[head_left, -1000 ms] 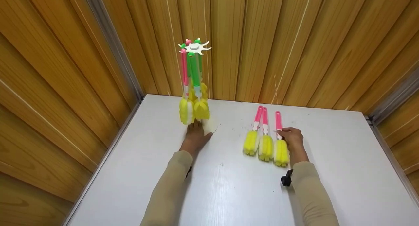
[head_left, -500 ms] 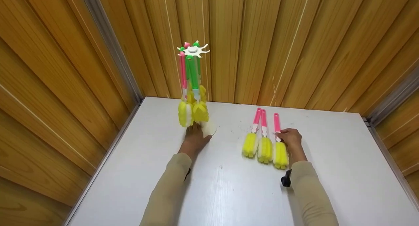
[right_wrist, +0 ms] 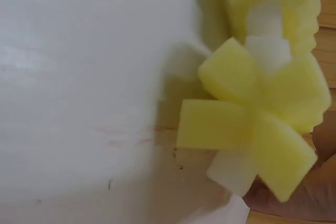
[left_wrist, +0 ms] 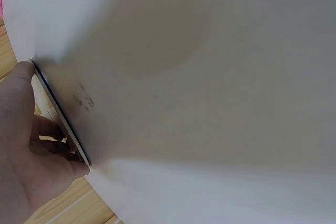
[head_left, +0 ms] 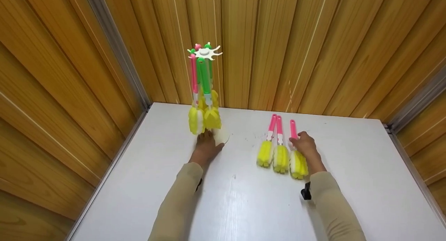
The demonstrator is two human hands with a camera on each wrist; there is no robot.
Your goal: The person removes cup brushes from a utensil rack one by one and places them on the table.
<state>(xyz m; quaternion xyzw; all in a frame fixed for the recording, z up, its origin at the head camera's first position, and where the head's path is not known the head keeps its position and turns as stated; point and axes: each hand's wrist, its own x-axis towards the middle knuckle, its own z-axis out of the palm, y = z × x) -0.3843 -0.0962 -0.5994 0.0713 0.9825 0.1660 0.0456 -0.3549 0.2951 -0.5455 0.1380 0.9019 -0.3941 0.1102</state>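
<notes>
In the head view my left hand (head_left: 206,148) is at the round base (head_left: 222,134) of a white hanging rack (head_left: 204,52). The left wrist view shows the thumb and fingers of my left hand (left_wrist: 26,145) holding the rim of that base (left_wrist: 60,111). My right hand (head_left: 306,145) pinches the handle of a sponge bottle brush (head_left: 299,164), the rightmost of three with pink handles. Its yellow and white sponge head (right_wrist: 215,124) fills much of the right wrist view and partly covers my right hand (right_wrist: 299,200).
Two more pink-handled brushes (head_left: 265,153) lie left of the gripped one, side by side. Green-handled (head_left: 205,77) and pink-handled (head_left: 194,77) brushes hang from the rack. Wood-look panel walls (head_left: 240,52) bound the white table (head_left: 240,199) at the back and sides.
My right hand has shifted slightly left over the brush handle. That brush has rolled and tilted a little, with its white strip now facing up. My left hand stays at the base.
</notes>
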